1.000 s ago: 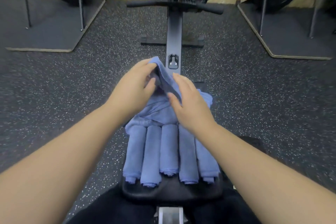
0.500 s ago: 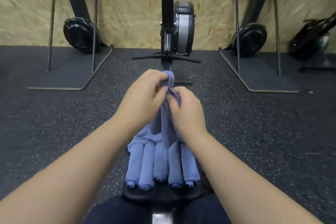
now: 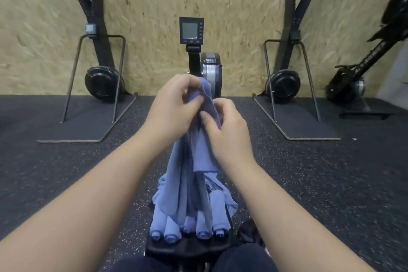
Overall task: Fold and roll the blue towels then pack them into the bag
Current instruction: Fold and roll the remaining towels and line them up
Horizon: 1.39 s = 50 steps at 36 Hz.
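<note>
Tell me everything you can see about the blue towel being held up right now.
The blue towel is soft, plain cloth, unfolded and hanging in long vertical folds. The left hand and right hand pinch its top edge close together. Its lower end drapes over the rolled towels lined up on the black seat.

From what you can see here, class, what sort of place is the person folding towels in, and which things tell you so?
Most likely a gym: a rowing machine with its monitor stands straight ahead, ski-type trainers flank it, and the floor is speckled rubber.
</note>
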Each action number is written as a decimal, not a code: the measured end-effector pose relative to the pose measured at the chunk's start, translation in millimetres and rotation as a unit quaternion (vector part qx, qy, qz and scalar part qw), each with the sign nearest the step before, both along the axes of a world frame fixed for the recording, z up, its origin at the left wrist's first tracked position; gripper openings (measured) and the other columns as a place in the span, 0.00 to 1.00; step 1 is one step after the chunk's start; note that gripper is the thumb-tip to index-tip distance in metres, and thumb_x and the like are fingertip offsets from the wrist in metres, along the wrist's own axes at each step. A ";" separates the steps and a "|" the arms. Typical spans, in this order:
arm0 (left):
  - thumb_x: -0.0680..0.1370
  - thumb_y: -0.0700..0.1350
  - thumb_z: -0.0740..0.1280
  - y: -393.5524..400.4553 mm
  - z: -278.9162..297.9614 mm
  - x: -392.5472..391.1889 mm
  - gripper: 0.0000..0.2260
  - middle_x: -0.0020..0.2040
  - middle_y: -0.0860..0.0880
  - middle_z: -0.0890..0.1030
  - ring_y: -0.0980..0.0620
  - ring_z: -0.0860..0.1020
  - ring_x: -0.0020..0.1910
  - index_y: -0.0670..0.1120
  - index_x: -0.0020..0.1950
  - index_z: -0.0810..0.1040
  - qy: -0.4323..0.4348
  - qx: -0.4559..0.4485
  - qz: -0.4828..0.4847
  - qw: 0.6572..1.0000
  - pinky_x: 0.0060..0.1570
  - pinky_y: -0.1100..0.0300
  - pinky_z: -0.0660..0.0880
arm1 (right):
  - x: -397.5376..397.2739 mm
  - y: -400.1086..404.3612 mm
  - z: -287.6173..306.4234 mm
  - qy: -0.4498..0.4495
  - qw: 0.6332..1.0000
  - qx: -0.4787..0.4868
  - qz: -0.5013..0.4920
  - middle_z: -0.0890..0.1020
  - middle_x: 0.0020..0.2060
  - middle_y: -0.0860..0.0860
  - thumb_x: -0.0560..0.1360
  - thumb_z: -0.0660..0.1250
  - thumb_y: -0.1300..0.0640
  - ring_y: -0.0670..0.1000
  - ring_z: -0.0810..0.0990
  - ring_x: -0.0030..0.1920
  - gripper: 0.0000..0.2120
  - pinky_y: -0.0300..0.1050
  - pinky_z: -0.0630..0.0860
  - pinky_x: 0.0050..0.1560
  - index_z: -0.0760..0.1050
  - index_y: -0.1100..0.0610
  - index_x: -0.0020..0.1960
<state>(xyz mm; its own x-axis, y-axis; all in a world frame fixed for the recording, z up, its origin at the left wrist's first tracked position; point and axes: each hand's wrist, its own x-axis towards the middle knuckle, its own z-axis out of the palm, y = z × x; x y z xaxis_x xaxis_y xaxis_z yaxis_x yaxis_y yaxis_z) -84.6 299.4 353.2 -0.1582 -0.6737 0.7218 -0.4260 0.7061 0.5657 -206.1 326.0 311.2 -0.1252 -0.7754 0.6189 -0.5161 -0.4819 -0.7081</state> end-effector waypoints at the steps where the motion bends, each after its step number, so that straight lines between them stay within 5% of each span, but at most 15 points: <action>1: 0.74 0.33 0.67 6.4 4.9 0.6 0.19 0.45 0.57 0.77 0.50 0.79 0.46 0.60 0.43 0.71 -0.003 -0.005 -0.007 1.000 0.49 0.56 0.75 | 0.7 5.6 3.8 -0.007 1.000 -0.004 -0.002 0.78 0.49 0.46 0.77 0.66 0.55 0.48 0.75 0.48 0.10 0.38 0.66 0.44 0.71 0.53 0.57; 4: 0.74 0.30 0.66 25.6 17.2 3.4 0.18 0.44 0.50 0.77 0.51 0.78 0.43 0.56 0.42 0.73 -0.017 -0.013 -0.045 0.999 0.44 0.63 0.73 | 2.5 22.0 14.7 -0.030 0.999 -0.026 -0.010 0.77 0.50 0.47 0.76 0.68 0.55 0.48 0.76 0.48 0.16 0.38 0.69 0.44 0.70 0.52 0.62; 7: 0.73 0.28 0.63 45.1 26.7 6.6 0.11 0.42 0.45 0.77 0.54 0.74 0.38 0.44 0.43 0.74 -0.042 -0.010 -0.079 0.996 0.39 0.66 0.69 | 1.7 40.0 26.6 -0.019 0.999 -0.044 -0.003 0.79 0.49 0.49 0.77 0.66 0.56 0.46 0.75 0.48 0.10 0.37 0.69 0.44 0.75 0.52 0.58; 13: 0.73 0.31 0.66 71.8 16.8 17.2 0.18 0.31 0.54 0.67 0.59 0.63 0.27 0.51 0.38 0.63 -0.016 0.008 -0.032 0.999 0.29 0.67 0.61 | -3.9 73.8 32.9 0.002 0.999 -0.038 -0.019 0.82 0.42 0.50 0.77 0.65 0.56 0.49 0.77 0.43 0.04 0.38 0.69 0.41 0.79 0.53 0.47; 21: 0.76 0.36 0.65 103.7 -28.3 33.0 0.16 0.45 0.55 0.76 0.50 0.75 0.39 0.58 0.47 0.66 -0.006 0.067 0.023 0.997 0.42 0.55 0.72 | 3.9 108.7 18.6 -0.027 0.999 -0.026 -0.022 0.81 0.43 0.48 0.76 0.64 0.60 0.49 0.78 0.45 0.07 0.43 0.73 0.45 0.77 0.49 0.45; 27: 0.74 0.34 0.66 121.9 -63.6 37.4 0.16 0.42 0.54 0.77 0.55 0.74 0.35 0.55 0.47 0.70 0.015 0.112 0.058 0.992 0.37 0.71 0.69 | -3.8 130.4 20.4 -0.063 0.997 -0.049 -0.020 0.82 0.42 0.48 0.77 0.66 0.59 0.48 0.79 0.43 0.05 0.43 0.74 0.45 0.78 0.50 0.45; 33: 0.76 0.39 0.69 134.1 -94.0 26.0 0.09 0.39 0.56 0.82 0.58 0.78 0.39 0.54 0.41 0.79 0.041 0.183 0.026 0.982 0.41 0.68 0.73 | -12.9 138.8 21.7 -0.081 0.995 -0.043 -0.029 0.81 0.38 0.48 0.77 0.66 0.58 0.48 0.77 0.39 0.04 0.41 0.73 0.40 0.78 0.54 0.44; 39: 0.74 0.40 0.71 156.4 -113.8 0.7 0.09 0.43 0.58 0.80 0.63 0.75 0.40 0.52 0.48 0.77 0.059 0.205 -0.037 0.976 0.42 0.71 0.70 | -13.6 140.3 10.8 -0.090 0.995 -0.030 -0.037 0.81 0.37 0.44 0.77 0.67 0.58 0.41 0.77 0.38 0.04 0.30 0.69 0.36 0.78 0.52 0.43; 50: 0.78 0.39 0.67 142.6 -129.7 4.6 0.05 0.39 0.55 0.82 0.65 0.76 0.35 0.48 0.44 0.80 0.034 0.240 0.008 0.970 0.39 0.68 0.70 | -21.4 139.9 5.1 -0.069 0.997 -0.026 -0.038 0.80 0.38 0.45 0.77 0.65 0.59 0.41 0.74 0.37 0.04 0.33 0.69 0.37 0.78 0.54 0.46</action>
